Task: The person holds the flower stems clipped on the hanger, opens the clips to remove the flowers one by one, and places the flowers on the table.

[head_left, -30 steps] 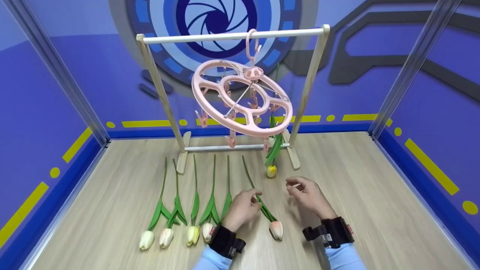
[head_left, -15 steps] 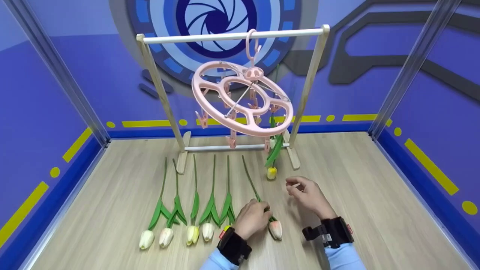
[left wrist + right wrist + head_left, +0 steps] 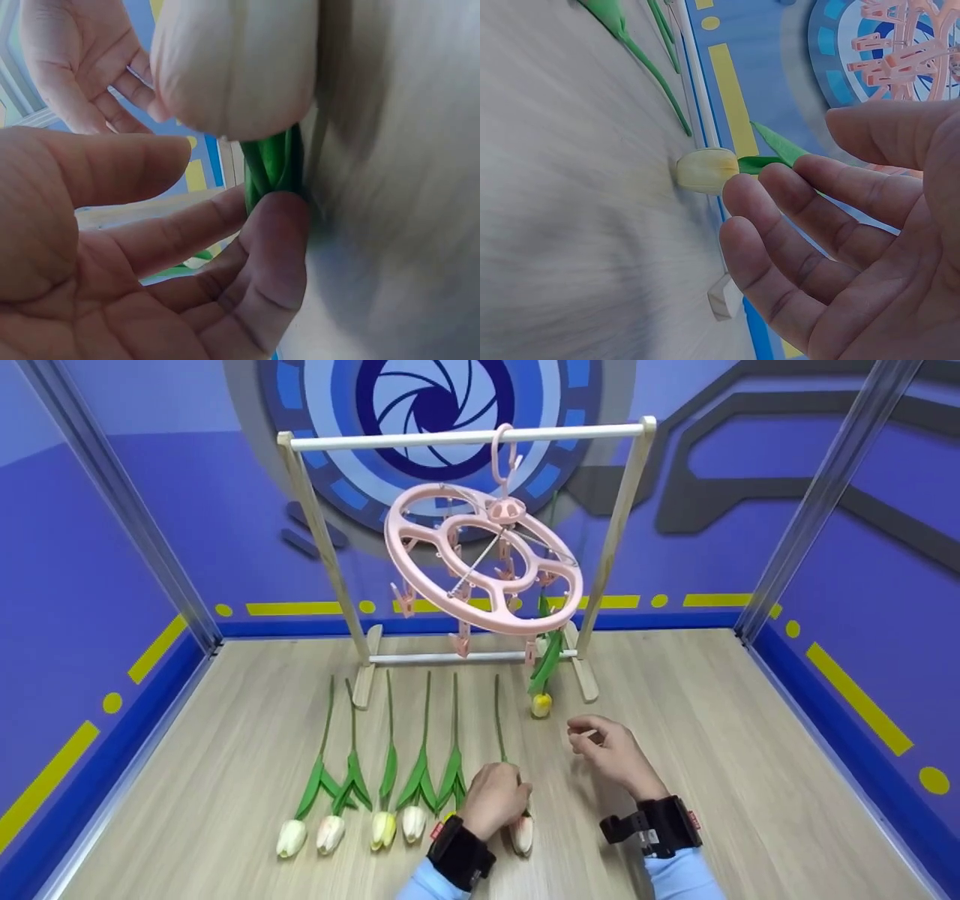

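My left hand (image 3: pixel 495 799) is low over a pale pink tulip (image 3: pixel 523 835) lying on the wooden table. In the left wrist view the fingertips touch its green leaves (image 3: pixel 274 165), just below the pinkish-white bloom (image 3: pixel 236 67). The thumb stands apart from them. My right hand (image 3: pixel 613 754) holds nothing and hovers with loosely bent fingers near a hanging yellow tulip (image 3: pixel 541 705). This tulip hangs bloom-down beneath the pink round clip hanger (image 3: pixel 487 619); part of its stem is hidden behind the ring.
Several tulips lie side by side to the left, including a white one (image 3: pixel 291 838) and a yellow one (image 3: pixel 383 831). The hanger hooks over the white bar of a wooden-legged rack (image 3: pixel 420 439). Printed blue panels (image 3: pixel 825 577) wall in the table.
My left hand has moved down the pink tulip toward its bloom. The bloom has shifted left, and the stem now lies nearly in line with the others. My right hand has barely moved.
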Demonstrator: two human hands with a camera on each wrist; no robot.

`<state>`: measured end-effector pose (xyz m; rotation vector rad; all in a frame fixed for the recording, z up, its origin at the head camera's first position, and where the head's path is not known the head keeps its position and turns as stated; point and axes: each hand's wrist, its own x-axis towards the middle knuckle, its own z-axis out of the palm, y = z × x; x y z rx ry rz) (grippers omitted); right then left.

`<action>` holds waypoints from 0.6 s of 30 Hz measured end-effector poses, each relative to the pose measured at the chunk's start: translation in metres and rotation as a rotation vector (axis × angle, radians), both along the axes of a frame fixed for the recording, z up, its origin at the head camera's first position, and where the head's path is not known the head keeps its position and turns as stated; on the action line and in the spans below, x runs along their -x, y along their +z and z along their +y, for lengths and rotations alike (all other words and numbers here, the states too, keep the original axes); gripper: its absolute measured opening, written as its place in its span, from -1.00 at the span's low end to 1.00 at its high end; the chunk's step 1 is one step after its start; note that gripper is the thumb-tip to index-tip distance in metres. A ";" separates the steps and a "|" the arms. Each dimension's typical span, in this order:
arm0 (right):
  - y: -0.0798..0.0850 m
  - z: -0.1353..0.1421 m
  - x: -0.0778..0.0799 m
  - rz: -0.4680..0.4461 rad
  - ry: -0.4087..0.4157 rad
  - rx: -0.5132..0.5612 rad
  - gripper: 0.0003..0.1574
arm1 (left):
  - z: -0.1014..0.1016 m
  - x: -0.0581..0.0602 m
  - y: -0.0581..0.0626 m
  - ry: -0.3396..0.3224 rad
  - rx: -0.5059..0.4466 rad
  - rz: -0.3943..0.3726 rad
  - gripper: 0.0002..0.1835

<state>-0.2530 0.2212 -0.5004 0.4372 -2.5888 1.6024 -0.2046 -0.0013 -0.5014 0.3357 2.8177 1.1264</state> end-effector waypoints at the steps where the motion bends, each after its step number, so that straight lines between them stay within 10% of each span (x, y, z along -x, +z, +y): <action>1: 0.000 0.000 0.000 0.000 -0.001 -0.001 -0.62 | -0.001 0.000 0.001 0.004 -0.003 -0.015 -0.69; 18: 0.027 0.008 0.016 -0.054 0.029 0.013 -0.60 | -0.026 -0.007 0.012 -0.070 -0.039 -0.018 -0.75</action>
